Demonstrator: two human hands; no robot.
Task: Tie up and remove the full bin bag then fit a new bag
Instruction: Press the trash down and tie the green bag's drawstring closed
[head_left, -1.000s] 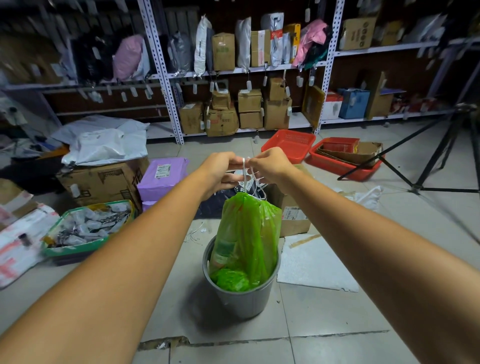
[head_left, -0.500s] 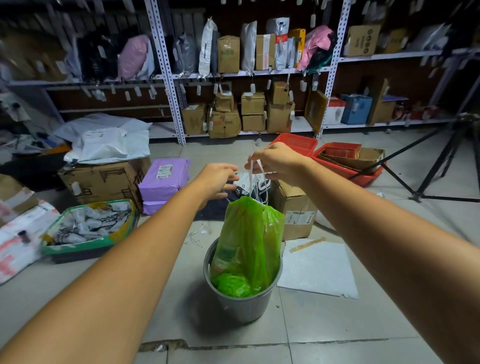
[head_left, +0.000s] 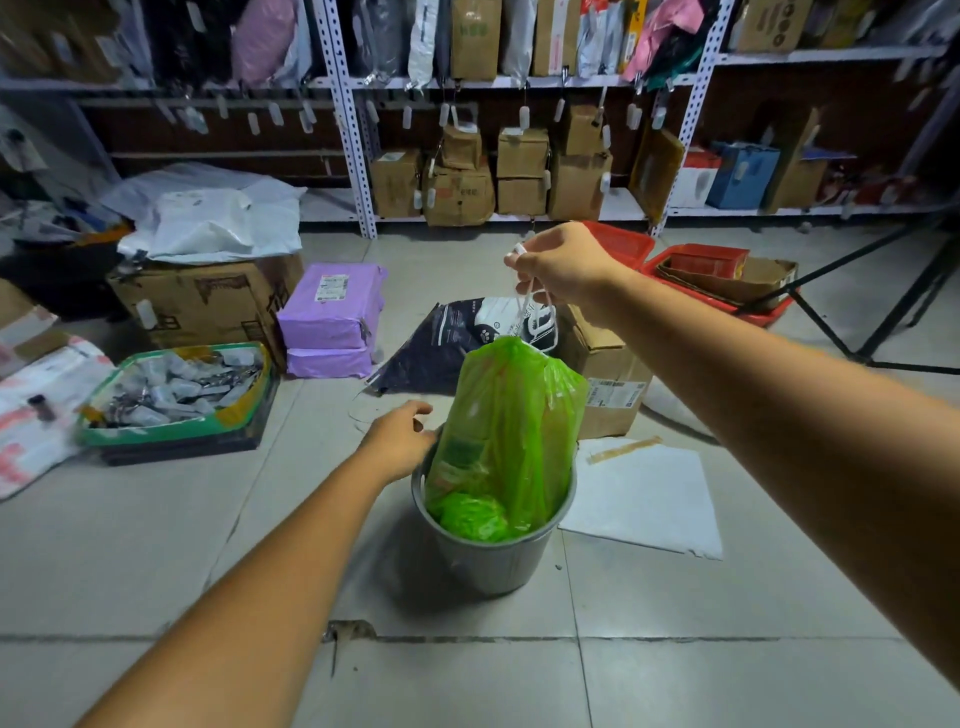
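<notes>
Right hand (head_left: 563, 267) up high, fingers pinched shut on the white drawstring (head_left: 525, 299), and the cord runs taut down to the gathered neck of the green bin bag (head_left: 511, 415). The bag hangs stretched from that cord, its lower part down inside the grey bin (head_left: 493, 558), so it is half lifted, not out. Left hand (head_left: 400, 441) sits low at the bin's near rim, fingers loosely curled and holding nothing that shows; it looks set to steady the bin while the bag comes up, though whether it is pressing on the rim is hard to tell.

Outward from there: a cardboard box (head_left: 605, 384) just behind the bin, a white sheet (head_left: 654, 499) flat on the floor (head_left: 156, 545) to the right, purple parcels (head_left: 332, 317) further back on the left.

Where does that leave the job? The mouth looks drawn closed, so tying seems done or nearly so. Lifting the bag clear is under way. Fitting a new bag is all to come, and no fresh bag is plainly in view.
</notes>
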